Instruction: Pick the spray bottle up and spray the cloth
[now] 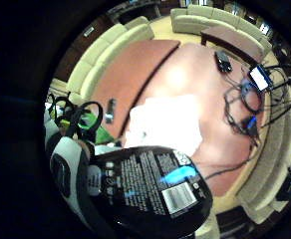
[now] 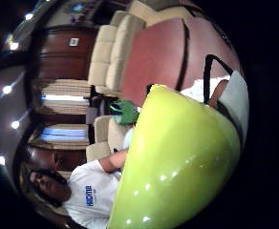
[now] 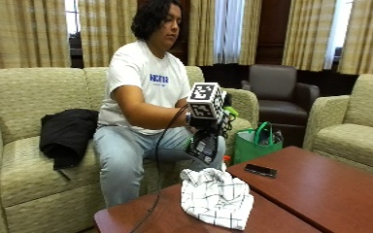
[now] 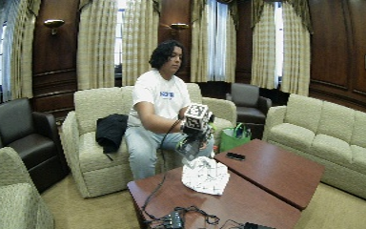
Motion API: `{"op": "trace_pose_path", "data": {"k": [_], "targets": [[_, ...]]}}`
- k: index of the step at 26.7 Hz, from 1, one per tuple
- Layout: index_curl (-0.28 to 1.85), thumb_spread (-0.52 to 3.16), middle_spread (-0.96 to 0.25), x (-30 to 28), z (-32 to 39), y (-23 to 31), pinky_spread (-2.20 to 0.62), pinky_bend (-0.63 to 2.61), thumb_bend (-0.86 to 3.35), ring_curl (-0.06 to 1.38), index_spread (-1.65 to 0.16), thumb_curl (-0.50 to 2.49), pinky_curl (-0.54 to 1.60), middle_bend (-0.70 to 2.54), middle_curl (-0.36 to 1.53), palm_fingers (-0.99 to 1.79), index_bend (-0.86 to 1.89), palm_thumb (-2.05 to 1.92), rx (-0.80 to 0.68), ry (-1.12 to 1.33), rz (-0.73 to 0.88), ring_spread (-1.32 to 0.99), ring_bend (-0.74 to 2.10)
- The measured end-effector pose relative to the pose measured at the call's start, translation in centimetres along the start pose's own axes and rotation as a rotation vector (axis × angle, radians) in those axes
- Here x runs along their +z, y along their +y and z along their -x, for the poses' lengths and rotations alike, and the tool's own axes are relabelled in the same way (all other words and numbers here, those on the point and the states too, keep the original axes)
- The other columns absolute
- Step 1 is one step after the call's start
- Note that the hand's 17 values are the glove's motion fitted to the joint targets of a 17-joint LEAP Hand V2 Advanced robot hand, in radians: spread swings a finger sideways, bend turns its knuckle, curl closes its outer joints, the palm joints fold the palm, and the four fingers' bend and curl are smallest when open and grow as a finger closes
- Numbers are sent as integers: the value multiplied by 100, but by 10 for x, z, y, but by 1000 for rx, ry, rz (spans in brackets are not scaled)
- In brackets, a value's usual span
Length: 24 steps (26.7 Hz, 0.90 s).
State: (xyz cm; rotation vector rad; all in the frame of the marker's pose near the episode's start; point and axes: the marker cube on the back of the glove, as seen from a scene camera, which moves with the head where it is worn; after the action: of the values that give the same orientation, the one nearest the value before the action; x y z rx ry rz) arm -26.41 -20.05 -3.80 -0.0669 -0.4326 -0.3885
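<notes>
The gloved right hand (image 3: 207, 127) holds the spray bottle (image 3: 204, 147) lifted just above the checked cloth (image 3: 215, 196) on the tabletop (image 3: 303, 194), fingers wrapped round it. Pickup looks done; spraying apparently remains.

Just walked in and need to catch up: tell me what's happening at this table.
A person seated on the beige sofa holds a lime-green spray bottle with a black label in the black-gloved right hand, lifted above the reddish-brown wooden table. A crumpled white checked cloth lies on the table just below the bottle. No spray is visible. A black phone lies on the table beyond the cloth.
</notes>
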Motion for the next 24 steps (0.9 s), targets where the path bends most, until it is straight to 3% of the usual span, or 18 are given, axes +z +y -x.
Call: {"op": "trace_pose_path", "data": {"k": [8, 14, 24], "targets": [[60, 29, -17, 54, 99, -45, -30, 41, -3, 48, -25, 82, 38, 70, 55, 137, 35, 92, -115, -323, -153, -22, 68], [60, 29, -18, 135, 129, -77, -30, 41, -3, 48, -25, 82, 38, 70, 55, 137, 35, 92, -65, -578, -190, -22, 68], [60, 29, -17, 253, 107, -89, -30, 41, -3, 48, -25, 82, 38, 70, 54, 137, 35, 92, -1, -557, -243, -22, 68]]}}
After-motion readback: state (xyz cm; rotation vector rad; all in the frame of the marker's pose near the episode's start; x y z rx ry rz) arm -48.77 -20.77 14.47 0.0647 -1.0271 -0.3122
